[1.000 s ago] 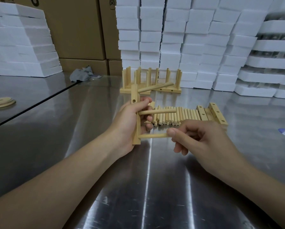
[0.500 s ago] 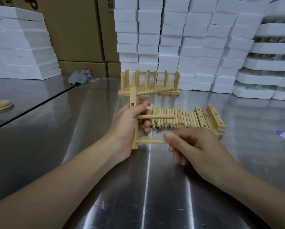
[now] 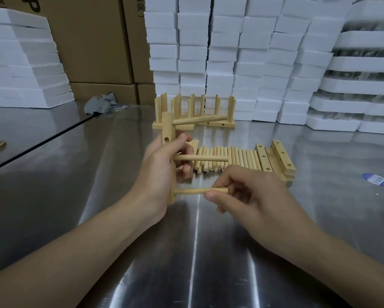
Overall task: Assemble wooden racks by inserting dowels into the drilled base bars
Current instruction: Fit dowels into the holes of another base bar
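Bottom dowel (image 3: 191, 191) straighter (in right hand (image 3: 253, 196))

Three dowels (image 3: 200, 157) in one bar (image 3: 167, 130)

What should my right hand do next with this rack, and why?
Probably let the right hand release the bottom dowel, which looks seated, and fetch one from the loose dowels: the base bar in the left hand shows one empty hole.

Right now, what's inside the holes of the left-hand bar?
Three dowels stick out of the base bar, one hole empty; left hand hides the rest.
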The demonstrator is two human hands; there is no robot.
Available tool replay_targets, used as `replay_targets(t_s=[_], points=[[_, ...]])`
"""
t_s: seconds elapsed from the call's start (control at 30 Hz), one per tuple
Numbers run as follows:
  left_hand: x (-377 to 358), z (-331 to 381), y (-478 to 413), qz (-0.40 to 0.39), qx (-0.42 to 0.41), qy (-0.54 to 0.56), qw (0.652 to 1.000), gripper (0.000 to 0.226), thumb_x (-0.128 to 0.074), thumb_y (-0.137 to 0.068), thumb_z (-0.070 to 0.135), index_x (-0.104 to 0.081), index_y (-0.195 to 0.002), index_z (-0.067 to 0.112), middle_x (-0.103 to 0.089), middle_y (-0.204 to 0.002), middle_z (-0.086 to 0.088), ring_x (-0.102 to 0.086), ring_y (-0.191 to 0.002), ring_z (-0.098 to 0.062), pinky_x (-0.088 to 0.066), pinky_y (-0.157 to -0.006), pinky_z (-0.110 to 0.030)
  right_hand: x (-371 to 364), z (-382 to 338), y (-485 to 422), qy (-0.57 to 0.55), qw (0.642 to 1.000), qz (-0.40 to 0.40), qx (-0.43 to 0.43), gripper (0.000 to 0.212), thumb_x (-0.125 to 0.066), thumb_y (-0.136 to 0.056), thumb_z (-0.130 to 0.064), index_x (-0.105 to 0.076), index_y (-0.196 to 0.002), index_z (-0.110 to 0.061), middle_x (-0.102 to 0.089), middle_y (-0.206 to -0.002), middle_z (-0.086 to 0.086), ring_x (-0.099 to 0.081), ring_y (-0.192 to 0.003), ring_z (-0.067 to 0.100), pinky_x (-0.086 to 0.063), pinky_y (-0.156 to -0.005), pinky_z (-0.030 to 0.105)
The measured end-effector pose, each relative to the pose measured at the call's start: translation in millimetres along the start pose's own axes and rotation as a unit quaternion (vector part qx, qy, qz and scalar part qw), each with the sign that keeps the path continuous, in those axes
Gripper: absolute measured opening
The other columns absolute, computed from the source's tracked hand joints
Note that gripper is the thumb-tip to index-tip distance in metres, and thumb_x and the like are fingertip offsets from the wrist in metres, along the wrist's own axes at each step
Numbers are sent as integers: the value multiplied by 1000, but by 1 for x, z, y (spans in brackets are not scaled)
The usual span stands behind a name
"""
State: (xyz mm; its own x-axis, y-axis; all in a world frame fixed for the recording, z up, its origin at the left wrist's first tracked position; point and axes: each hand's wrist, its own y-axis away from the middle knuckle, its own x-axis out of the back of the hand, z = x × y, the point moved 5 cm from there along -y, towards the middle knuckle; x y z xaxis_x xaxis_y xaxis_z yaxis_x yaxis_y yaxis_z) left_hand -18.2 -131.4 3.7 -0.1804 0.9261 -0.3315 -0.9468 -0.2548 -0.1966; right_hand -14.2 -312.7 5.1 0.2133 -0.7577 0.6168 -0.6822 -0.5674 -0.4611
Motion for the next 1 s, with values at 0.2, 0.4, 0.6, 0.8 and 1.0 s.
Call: replay_targets(t_s=[0.2, 0.4, 0.6, 0.8, 1.0], points=[[-11, -1, 4, -17, -39, -37, 998, 23, -59, -100, 44, -65, -94, 22, -59, -83, -1, -54, -70, -15, -42, -66, -33, -6, 15, -3, -163, 975, -23, -149, 63, -52, -102, -59, -72, -66, -11, -67, -53, 11, -52, -41, 13, -42, -47, 15], [-13, -8, 0, 8, 14, -64, 998, 43, -37, -111, 58, -61, -85, 34, -59, -80, 5, -54, -79, -16, -40, -85, -45, -3, 5, -8, -192, 975, 14, -108, 50, -70, -81, -74, -72, -86, -24, -71, -75, 1, -64, -63, 14, -49, -53, 22], [-14, -11, -2, 1, 49, -44, 998, 44, -35, -110, 64, -57, -92, 31, -64, -78, 6, -58, -76, -13, -44, -80, -36, 3, 17, -15, -103, 984, 102, -105, 30, -85, -83, -50, -65, -101, -38, -68, -77, -3, -66, -65, 21, -60, -65, 45], [-10, -13, -9, -14, 69, -52, 996, 47, -36, -109, 65, -62, -107, 25, -69, -89, -1, -60, -80, -14, -42, -70, -32, 4, 31, -32, -119, 981, 79, -131, 21, -85, -84, -41, -75, -102, -34, -66, -71, -3, -72, -62, 18, -56, -49, 34], [2, -8, -25, 20, 57, -6, 998, 33, -59, -106, 47, -63, -108, 15, -61, -88, -9, -54, -63, -13, -39, -58, -29, 32, 31, -43, -113, 984, 71, -120, 21, -79, -86, -47, -76, -99, -32, -68, -72, 0, -64, -53, 14, -45, -48, 21]])
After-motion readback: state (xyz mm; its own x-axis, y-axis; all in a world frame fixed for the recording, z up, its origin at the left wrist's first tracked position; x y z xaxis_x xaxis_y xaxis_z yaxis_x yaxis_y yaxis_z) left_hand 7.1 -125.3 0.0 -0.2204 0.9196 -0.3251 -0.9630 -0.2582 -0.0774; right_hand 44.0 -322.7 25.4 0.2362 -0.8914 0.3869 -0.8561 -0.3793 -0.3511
